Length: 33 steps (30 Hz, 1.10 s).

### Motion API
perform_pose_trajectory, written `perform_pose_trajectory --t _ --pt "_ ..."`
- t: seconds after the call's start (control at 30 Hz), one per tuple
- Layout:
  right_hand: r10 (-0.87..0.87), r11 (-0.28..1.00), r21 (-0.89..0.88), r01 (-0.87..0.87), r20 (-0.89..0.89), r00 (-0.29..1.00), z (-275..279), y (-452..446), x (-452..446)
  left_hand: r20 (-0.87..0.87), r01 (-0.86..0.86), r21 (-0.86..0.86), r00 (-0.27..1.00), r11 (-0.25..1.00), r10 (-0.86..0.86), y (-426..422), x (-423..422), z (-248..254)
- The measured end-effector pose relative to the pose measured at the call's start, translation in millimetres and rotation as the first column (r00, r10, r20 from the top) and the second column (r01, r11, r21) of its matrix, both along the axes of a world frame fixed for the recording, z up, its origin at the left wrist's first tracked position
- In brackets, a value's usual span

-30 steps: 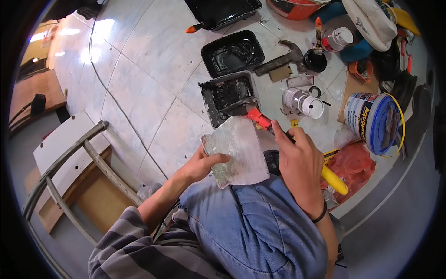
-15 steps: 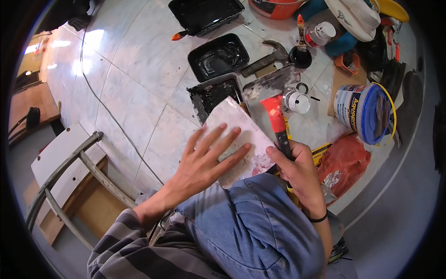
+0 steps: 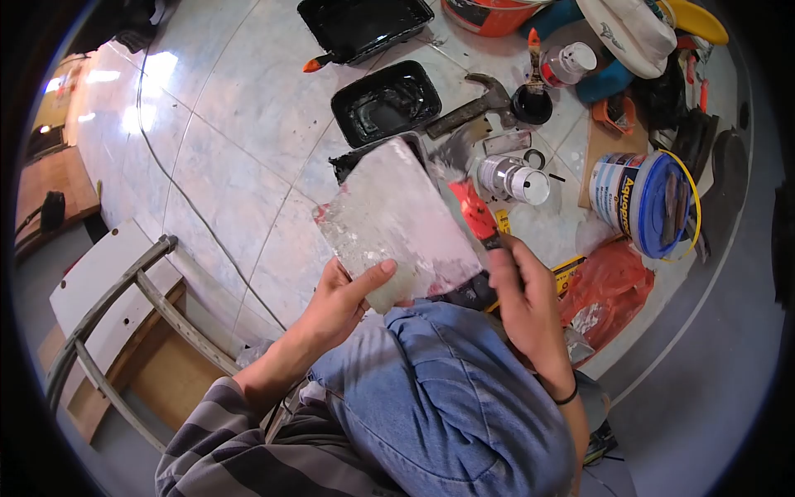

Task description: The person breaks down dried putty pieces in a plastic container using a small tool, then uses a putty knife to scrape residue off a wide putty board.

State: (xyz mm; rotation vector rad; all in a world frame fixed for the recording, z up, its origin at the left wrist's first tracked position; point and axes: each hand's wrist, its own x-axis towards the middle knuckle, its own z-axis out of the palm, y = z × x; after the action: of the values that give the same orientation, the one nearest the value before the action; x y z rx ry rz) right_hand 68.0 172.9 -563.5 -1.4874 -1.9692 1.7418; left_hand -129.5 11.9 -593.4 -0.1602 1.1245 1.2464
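My left hand point(image 3: 335, 302) grips the lower left edge of a flat whitish panel point(image 3: 397, 224), thumb on top. The panel is tilted above my jeans-covered knee, its surface smeared pale grey with reddish patches at the edges. My right hand point(image 3: 530, 302) is closed around the black part of a wide putty knife's point(image 3: 476, 214) red and black handle. The blade is blurred and points away from me, just past the panel's right edge; whether it touches the panel I cannot tell. Behind the panel sits a black-smeared tray point(image 3: 341, 168), partly hidden.
Farther off lie a black tray point(image 3: 385, 103), a hammer point(image 3: 476, 106), a clear jar with a white lid point(image 3: 515, 179) and a cup of black paint point(image 3: 532, 105). At right stand a blue-lidded bucket point(image 3: 633, 199) and a red plastic bag point(image 3: 609, 290). A metal-framed chair point(image 3: 112, 290) is at left.
My left hand has gone from lying spread on the panel to gripping its lower left edge. The panel has turned and shifted left, and the putty knife has swung slightly left.
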Motion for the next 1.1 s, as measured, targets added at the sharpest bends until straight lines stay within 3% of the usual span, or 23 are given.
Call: perform_pose_trajectory --t 0.03,0.1,0.13,0.17,0.23,0.27,0.57,0.97,1.1 --pt "0.005 1.000 -0.002 -0.005 -0.003 1.000 4.0 -0.7 3.9 -0.027 -0.010 -0.038 1.000 0.999 0.009 -0.8 -2.5 -4.1" --pt "0.143 0.872 0.434 -0.225 0.214 0.966 11.2 -2.2 19.3 -0.082 -0.046 -0.060 0.996 0.997 0.041 -2.4 -5.2 -12.7" --pt "0.164 0.850 0.434 -0.300 0.323 0.932 17.4 -5.2 25.8 -0.133 -0.080 -0.076 0.989 0.994 0.070 -3.4 -6.3 -16.0" --pt "0.167 0.851 0.430 -0.300 0.321 0.932 18.4 -8.6 33.6 -0.135 -0.082 -0.081 0.988 0.993 0.070 -4.0 -7.4 -18.6" --pt "0.281 0.651 0.514 -0.558 0.521 0.806 19.6 -16.4 46.5 -0.138 -0.100 -0.092 0.987 0.991 0.087 -5.7 -9.3 -21.6" --pt "0.271 0.597 0.548 -0.586 0.550 0.790 17.8 -20.4 49.4 -0.136 -0.097 -0.094 0.987 0.991 0.084 -6.0 -9.0 -21.4" --pt "0.228 0.491 0.583 -0.647 0.631 0.741 28.6 -23.6 50.8 -0.094 -0.123 -0.086 0.989 0.989 0.115 -6.4 -5.4 -13.4" --pt "0.218 0.587 0.575 -0.570 0.566 0.795 3.7 -31.0 52.8 -0.011 -0.172 -0.099 0.985 0.980 0.172 -14.3 4.5 -15.7" --pt "0.184 0.546 0.614 -0.570 0.577 0.796 -19.3 -43.4 45.9 -0.092 -0.231 -0.105 0.971 0.967 0.222 -21.0 11.0 -22.5"
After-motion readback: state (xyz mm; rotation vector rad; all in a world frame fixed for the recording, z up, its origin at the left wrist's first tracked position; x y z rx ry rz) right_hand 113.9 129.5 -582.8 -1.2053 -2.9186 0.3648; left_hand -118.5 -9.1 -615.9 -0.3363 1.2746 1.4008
